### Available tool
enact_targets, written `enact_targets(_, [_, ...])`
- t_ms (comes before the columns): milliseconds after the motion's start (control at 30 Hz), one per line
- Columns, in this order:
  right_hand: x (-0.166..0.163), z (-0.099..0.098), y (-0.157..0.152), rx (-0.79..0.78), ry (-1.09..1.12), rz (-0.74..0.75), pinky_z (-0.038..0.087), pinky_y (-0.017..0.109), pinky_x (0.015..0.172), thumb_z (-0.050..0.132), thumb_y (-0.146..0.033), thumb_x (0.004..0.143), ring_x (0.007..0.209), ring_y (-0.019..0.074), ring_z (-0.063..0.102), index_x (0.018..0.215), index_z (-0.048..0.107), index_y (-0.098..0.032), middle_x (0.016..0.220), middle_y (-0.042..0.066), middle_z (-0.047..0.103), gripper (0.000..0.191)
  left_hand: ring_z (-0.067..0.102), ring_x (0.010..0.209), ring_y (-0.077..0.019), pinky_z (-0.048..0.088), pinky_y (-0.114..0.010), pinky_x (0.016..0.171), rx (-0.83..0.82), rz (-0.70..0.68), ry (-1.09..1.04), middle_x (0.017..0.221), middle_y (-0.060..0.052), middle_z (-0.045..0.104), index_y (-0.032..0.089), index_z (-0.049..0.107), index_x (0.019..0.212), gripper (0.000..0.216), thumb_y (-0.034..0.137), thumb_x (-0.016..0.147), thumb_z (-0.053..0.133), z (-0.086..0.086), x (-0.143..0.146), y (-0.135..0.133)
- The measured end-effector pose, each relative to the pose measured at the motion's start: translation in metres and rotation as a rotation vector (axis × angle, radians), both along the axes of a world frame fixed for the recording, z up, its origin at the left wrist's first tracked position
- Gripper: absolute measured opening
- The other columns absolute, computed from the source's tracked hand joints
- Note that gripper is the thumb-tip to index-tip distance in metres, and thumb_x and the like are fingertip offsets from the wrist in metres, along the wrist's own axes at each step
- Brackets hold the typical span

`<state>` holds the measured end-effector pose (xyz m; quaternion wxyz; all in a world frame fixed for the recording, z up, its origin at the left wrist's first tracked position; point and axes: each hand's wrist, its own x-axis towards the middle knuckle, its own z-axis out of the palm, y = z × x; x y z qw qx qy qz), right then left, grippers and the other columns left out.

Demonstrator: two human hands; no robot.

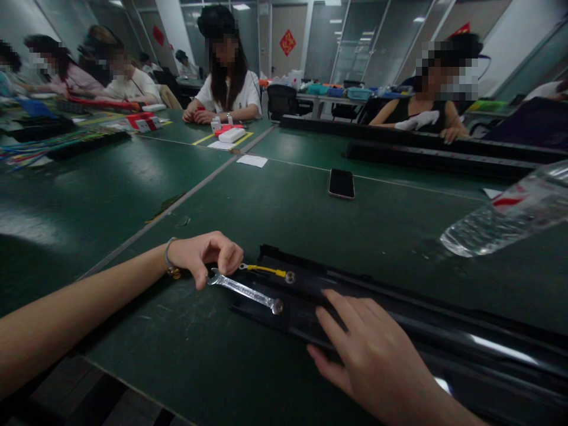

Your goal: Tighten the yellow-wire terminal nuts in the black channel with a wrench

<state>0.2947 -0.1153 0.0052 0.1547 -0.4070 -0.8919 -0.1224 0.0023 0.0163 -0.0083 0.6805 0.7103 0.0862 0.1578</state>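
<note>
My left hand (pixel 213 254) is at the jaw end of a silver combination wrench (pixel 244 290), with that end between its thumb and curled fingers. The wrench's ring end sits around a bolt head (pixel 278 306) on a long black channel-shaped rail (pixel 306 290). Just beyond the wrench, a short yellow wire (pixel 266 270) with ring terminals runs from another bolt (pixel 290 277) toward my left fingertips. Spread fingers of my right hand (pixel 368 343) lie across the near part of the rail, holding nothing; the thumb is by its near edge.
A phone (pixel 341 183) lies on the green table (pixel 213 201) beyond the rail. At right is a plastic water bottle (pixel 501 213). Across the table sit two people, one (pixel 231 89) by a white box (pixel 232 135), another (pixel 430 100) behind black rails (pixel 399 133). Wires (pixel 39 145) lie at left.
</note>
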Motion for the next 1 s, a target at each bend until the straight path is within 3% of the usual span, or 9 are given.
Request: enact_targets(1000, [-0.0001,0.0001,-0.0003,-0.004,-0.001,0.004,0.043,0.036,0.065,0.054,-0.03,0.07,0.078,0.0239,0.056,0.083,0.063,-0.014,0.096,0.015,0.062,0.022,0.048,0.058,-0.0129,0.043,-0.025,0.057,0.034,0.04,0.03,0.061,0.0,0.051,0.02,0.059,0.066,0.028,0.037,0.055,0.077,0.0027,0.0019,-0.0003])
